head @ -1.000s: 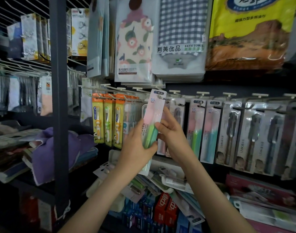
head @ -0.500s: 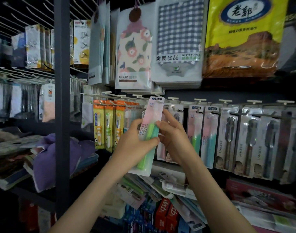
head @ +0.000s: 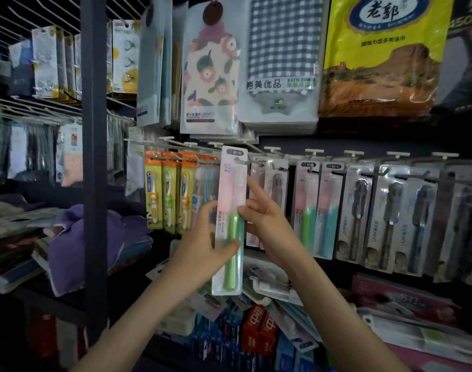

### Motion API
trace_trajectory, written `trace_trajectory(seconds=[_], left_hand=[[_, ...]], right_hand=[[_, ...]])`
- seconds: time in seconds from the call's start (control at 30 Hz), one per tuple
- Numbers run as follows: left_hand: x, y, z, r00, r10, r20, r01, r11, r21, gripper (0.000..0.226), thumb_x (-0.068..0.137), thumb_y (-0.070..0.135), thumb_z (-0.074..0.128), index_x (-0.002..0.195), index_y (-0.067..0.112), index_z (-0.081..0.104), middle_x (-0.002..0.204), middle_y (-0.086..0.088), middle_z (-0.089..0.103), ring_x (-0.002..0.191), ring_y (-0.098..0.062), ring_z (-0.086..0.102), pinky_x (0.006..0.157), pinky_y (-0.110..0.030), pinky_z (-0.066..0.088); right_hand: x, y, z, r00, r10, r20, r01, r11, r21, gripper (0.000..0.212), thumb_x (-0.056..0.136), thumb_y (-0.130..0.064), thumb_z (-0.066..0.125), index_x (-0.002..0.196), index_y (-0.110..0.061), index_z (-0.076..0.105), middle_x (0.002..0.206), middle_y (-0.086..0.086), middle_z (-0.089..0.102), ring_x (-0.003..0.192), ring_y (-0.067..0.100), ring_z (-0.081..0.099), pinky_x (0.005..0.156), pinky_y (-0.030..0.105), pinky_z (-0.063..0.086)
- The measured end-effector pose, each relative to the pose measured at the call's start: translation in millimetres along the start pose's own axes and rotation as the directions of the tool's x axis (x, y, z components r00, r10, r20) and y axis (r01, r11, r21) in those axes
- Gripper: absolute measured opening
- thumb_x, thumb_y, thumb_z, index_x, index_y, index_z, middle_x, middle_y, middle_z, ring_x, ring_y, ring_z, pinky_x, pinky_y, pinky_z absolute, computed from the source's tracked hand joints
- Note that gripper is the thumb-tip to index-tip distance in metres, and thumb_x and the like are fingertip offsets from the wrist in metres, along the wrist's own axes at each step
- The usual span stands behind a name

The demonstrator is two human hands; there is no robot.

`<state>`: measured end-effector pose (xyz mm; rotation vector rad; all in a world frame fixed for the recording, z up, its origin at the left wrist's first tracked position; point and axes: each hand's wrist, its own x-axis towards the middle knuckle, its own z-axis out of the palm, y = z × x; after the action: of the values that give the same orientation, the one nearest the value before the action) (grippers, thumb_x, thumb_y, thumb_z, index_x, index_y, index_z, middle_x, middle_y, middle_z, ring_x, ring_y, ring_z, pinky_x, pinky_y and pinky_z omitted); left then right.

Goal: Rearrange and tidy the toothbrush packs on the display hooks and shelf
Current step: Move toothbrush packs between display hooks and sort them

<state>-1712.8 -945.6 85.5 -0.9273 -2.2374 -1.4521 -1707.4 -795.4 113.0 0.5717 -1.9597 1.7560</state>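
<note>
the biggest things are far and high: bath towel packs (head: pixel 280 63) hung along the top of the rack, with a dark upright post (head: pixel 94 157) at the left. below them runs a row of hooks (head: pixel 314 151) carrying toothbrush packs – orange children's ones (head: pixel 166 191) at the left, pink-and-green ones (head: pixel 307 205) in the middle, grey ones (head: pixel 387 216) at the right. under the hooks, a loose heap of packs (head: pixel 272 288) lies on the shelf, overlapping at odd angles.

nearer, one pink-and-green toothbrush pack (head: pixel 229 189) is held upright in front of the hooks, its top level with the row. the left hand (head: pixel 200 248) grips its lower half, thumb across the front and fingers behind – likely so the card hangs straight. the right hand (head: pixel 267 221) holds nothing: its fingers are spread and mostly straight, tips against the pack's right edge, probably steering it sideways. judging by the height, the hang hole is being lined up with a hook; whether it is on yet cannot be told.
</note>
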Motion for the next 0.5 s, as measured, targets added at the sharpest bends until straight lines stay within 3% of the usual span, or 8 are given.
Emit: trace_trajectory(seconds=[0.07, 0.13, 0.2, 0.27, 0.33, 0.4, 0.5], left_hand=[[-8, -13, 17, 1.000, 0.010, -0.005, -0.011, 0.998, -0.057, 0.072, 0.085, 0.020, 0.068, 0.132, 0.043, 0.019, 0.102, 0.006, 0.060, 0.078, 0.003, 0.060, 0.065, -0.011, 0.046], [-16, -23, 33, 0.999, 0.003, 0.047, 0.001, 0.995, -0.102, 0.078, 0.085, 0.017, 0.067, 0.135, 0.046, 0.015, 0.095, 0.009, 0.064, 0.080, 0.004, 0.062, 0.069, -0.013, 0.049], [-23, -29, 46, 0.993, 0.012, 0.115, -0.006, 0.999, -0.048, 0.072, 0.087, 0.023, 0.066, 0.132, 0.053, 0.018, 0.101, 0.016, 0.062, 0.089, 0.004, 0.061, 0.080, -0.020, 0.052], [-27, -35, 57, 0.986, 0.019, 0.165, -0.030, 0.997, 0.069, 0.059, 0.089, 0.031, 0.062, 0.136, 0.045, 0.030, 0.110, 0.020, 0.056, 0.097, 0.002, 0.057, 0.085, -0.023, 0.050], [-28, -44, 71, 0.987, 0.024, 0.160, -0.048, 0.988, 0.146, 0.050, 0.090, 0.031, 0.060, 0.136, 0.031, 0.041, 0.119, 0.014, 0.053, 0.103, -0.001, 0.054, 0.087, -0.019, 0.045], [-28, -52, 89, 0.988, 0.056, 0.145, -0.081, 0.983, 0.167, 0.046, 0.090, 0.028, 0.060, 0.133, 0.024, 0.046, 0.123, 0.008, 0.052, 0.107, -0.006, 0.053, 0.087, -0.017, 0.042], [-27, -57, 120, 0.985, 0.065, 0.159, -0.099, 0.970, 0.222, 0.048, 0.091, 0.030, 0.057, 0.136, 0.024, 0.041, 0.127, 0.005, 0.047, 0.101, -0.007, 0.052, 0.081, -0.016, 0.039]], right_hand=[[-5, 7, -6, 1.000, 0.016, -0.008, -0.017, 0.996, -0.090, 0.059, 0.095, -0.004, 0.045, 0.142, -0.038, 0.035, 0.114, 0.034, 0.055, 0.099, 0.039, 0.058, 0.094, 0.046, 0.045], [-10, 12, -15, 0.999, 0.046, -0.017, -0.048, 0.985, -0.167, 0.058, 0.095, -0.003, 0.043, 0.138, -0.042, 0.038, 0.124, 0.023, 0.056, 0.110, 0.035, 0.057, 0.099, 0.046, 0.043], [-21, 19, -31, 0.996, 0.091, -0.008, -0.090, 0.961, -0.262, 0.060, 0.095, 0.001, 0.040, 0.138, -0.041, 0.039, 0.136, -0.004, 0.053, 0.121, 0.015, 0.052, 0.104, 0.037, 0.041], [-35, 25, -54, 0.986, 0.161, -0.036, -0.163, 0.921, -0.355, 0.054, 0.095, 0.001, 0.038, 0.140, -0.029, 0.043, 0.142, -0.010, 0.044, 0.128, 0.007, 0.042, 0.105, 0.021, 0.036], [-50, 33, -85, 0.967, 0.230, -0.110, -0.255, 0.854, -0.453, 0.043, 0.098, -0.001, 0.036, 0.137, -0.015, 0.047, 0.136, -0.009, 0.044, 0.127, 0.006, 0.038, 0.095, 0.005, 0.032], [-66, 44, -117, 0.938, 0.280, -0.204, -0.346, 0.762, -0.548, 0.037, 0.100, -0.007, 0.035, 0.136, -0.010, 0.047, 0.131, -0.005, 0.043, 0.130, 0.012, 0.036, 0.095, 0.010, 0.025], [-84, 62, -159, 0.903, 0.343, -0.260, -0.418, 0.557, -0.718, 0.038, 0.102, -0.019, 0.035, 0.136, -0.008, 0.046, 0.136, 0.005, 0.047, 0.129, 0.019, 0.040, 0.093, 0.017, 0.026]])
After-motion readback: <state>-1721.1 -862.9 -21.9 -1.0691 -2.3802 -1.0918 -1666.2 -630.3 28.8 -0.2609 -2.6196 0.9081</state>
